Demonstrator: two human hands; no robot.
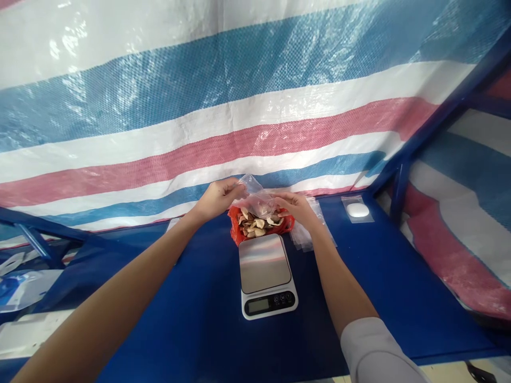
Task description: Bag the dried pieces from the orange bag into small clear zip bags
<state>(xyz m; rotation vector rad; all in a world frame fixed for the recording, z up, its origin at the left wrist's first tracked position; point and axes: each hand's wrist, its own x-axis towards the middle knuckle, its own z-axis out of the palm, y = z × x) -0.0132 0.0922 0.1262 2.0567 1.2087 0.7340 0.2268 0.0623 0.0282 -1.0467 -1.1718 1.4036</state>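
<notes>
A clear plastic bag (253,186) is stretched between both hands above an open red plastic bag (235,230). My left hand (222,198) pinches its upper left edge. On the other side, my right hand (296,206) has its fingers closed on the lower right edge of the clear bag. Pale and brown dried slices (258,227) fill the red bag, some hidden under the clear plastic. Just in front of them stands a white kitchen scale (265,266) with a bare metal plate. More clear bags (303,238) lie flat beneath my right forearm.
The blue table (191,319) has a small clear bag with a white oval object (358,209) at the far right. Striped sheeting (223,127) hangs behind, with blue frame bars (401,186) at the sides. White items (32,330) lie at the left edge.
</notes>
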